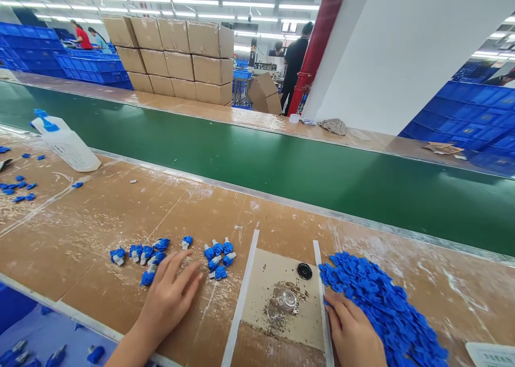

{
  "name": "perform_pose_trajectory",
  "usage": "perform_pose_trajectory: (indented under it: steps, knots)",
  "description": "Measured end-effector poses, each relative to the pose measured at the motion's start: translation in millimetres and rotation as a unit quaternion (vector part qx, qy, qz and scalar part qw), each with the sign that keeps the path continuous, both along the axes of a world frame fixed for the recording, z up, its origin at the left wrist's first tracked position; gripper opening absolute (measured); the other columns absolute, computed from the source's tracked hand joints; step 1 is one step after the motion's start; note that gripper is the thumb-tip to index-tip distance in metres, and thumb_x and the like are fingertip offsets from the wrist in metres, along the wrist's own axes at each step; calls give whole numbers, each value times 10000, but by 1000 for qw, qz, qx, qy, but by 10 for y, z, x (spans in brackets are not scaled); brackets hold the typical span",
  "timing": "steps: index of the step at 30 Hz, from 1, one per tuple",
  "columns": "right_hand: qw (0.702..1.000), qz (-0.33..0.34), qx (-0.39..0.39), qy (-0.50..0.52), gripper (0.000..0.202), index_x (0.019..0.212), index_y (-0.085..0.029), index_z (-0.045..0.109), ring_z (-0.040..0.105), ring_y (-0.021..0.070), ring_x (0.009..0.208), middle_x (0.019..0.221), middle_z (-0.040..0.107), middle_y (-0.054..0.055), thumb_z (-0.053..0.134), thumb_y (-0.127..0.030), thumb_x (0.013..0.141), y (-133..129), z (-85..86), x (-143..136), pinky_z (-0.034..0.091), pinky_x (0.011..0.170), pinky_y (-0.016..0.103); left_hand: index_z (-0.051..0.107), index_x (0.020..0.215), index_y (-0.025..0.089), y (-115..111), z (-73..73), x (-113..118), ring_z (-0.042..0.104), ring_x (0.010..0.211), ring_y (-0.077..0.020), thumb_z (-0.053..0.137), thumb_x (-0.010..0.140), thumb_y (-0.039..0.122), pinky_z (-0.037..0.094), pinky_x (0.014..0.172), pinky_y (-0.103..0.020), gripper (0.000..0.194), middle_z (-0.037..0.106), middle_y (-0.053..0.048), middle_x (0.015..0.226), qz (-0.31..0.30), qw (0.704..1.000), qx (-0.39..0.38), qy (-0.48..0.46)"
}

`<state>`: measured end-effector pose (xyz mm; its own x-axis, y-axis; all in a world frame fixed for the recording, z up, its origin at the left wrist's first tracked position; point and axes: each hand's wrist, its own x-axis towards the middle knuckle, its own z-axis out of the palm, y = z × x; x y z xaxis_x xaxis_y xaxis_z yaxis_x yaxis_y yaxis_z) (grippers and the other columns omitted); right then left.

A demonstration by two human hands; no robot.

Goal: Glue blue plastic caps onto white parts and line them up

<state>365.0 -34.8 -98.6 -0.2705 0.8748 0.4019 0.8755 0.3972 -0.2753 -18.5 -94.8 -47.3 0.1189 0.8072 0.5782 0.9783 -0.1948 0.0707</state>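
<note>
My left hand [168,297] lies flat on the brown worktable [100,217], fingers spread, its fingertips among several small blue-and-white plastic parts [155,254] laid in a loose row. It holds nothing. My right hand [353,332] rests at the left edge of a big heap of blue plastic pieces [382,302], fingers curled into the heap; whether they grip a piece is hidden. Between the hands sits a grey pad [281,302] framed by two white strips, with a black round disc [304,271] and a clear round fitting [286,300] on it.
A green conveyor belt [281,168] runs across behind the table. A white squeeze bottle with a blue cap [66,144] lies at the left, with scattered blue parts [18,187] near it. Stacked cardboard boxes [177,58], blue crates [475,115] and people stand beyond.
</note>
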Motion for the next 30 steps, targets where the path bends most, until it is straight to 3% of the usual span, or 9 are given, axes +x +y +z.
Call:
perform_pose_trajectory:
  steps: [5, 10, 14, 16, 19, 25, 27, 28, 30]
  knots:
    - [992, 99, 66, -51, 395, 966, -196, 682, 661, 241, 926, 983, 719, 97, 301, -297, 979, -94, -20, 109, 510, 803, 367, 650, 1062, 184, 104, -39, 325, 494, 1148, -323, 603, 859, 179, 419, 985, -489, 208, 588, -131, 1219, -31, 997, -67, -30]
    - [997, 51, 51, -38, 370, 968, -180, 646, 646, 242, 867, 962, 701, 94, 315, -344, 993, -90, 211, 7, 499, 787, 378, 685, 1014, 196, 179, -89, 342, 512, 1122, -356, 565, 866, 192, 400, 951, -555, 191, 625, -143, 1192, -31, 983, -119, -140]
    - [994, 32, 13, 99, 281, 1143, -212, 564, 625, 228, 922, 1029, 675, 67, 475, -387, 943, -155, 350, -218, 518, 776, 350, 681, 1000, 227, 113, -13, 396, 572, 1055, -275, 580, 850, 260, 432, 961, -468, 184, 673, -87, 1064, -59, 939, -170, -292]
    - [983, 64, -19, 173, 301, 1211, -234, 513, 626, 198, 945, 1061, 663, 51, 521, -324, 924, -200, 370, -372, 531, 782, 310, 665, 996, 227, 70, 21, 495, 608, 987, -238, 595, 838, 303, 487, 897, -402, 188, 674, -72, 1030, -60, 899, -208, -381]
    - [968, 109, -53, 219, 407, 1307, -248, 428, 626, 171, 988, 1085, 662, 37, 524, -226, 912, -226, 361, -573, 524, 844, 288, 637, 1040, 213, 29, 30, 688, 654, 884, -215, 589, 837, 364, 542, 795, -360, 257, 685, -73, 987, -49, 814, -271, -512]
    - [953, 99, -103, 266, 434, 1284, -310, 475, 617, 171, 1030, 1100, 678, 6, 583, -192, 880, -241, 280, -641, 496, 896, 300, 596, 1141, 210, 5, 29, 989, 699, 859, -231, 594, 813, 507, 563, 783, -389, 443, 664, -85, 1070, -53, 629, -354, -691]
    - [915, 91, -153, 363, 447, 1273, -318, 488, 622, 164, 1045, 1127, 680, 11, 627, -206, 863, -296, 277, -644, 487, 919, 296, 615, 1112, 218, -7, 52, 1060, 697, 873, -237, 632, 785, 527, 553, 799, -394, 451, 672, -72, 1042, -59, 585, -369, -720]
    - [878, 84, -186, 433, 442, 1258, -319, 503, 630, 162, 1037, 1133, 683, 16, 652, -224, 853, -332, 290, -662, 492, 913, 291, 627, 1097, 216, -16, 65, 1096, 696, 868, -233, 649, 775, 524, 548, 793, -380, 446, 684, -66, 1003, -64, 565, -377, -731]
    - [767, 60, -254, 586, 424, 1207, -310, 551, 646, 165, 1004, 1110, 697, 26, 713, -286, 816, -408, 347, -737, 510, 882, 283, 656, 1062, 203, -37, 89, 1167, 683, 819, -197, 683, 763, 500, 528, 745, -315, 423, 703, -52, 902, -76, 531, -387, -750]
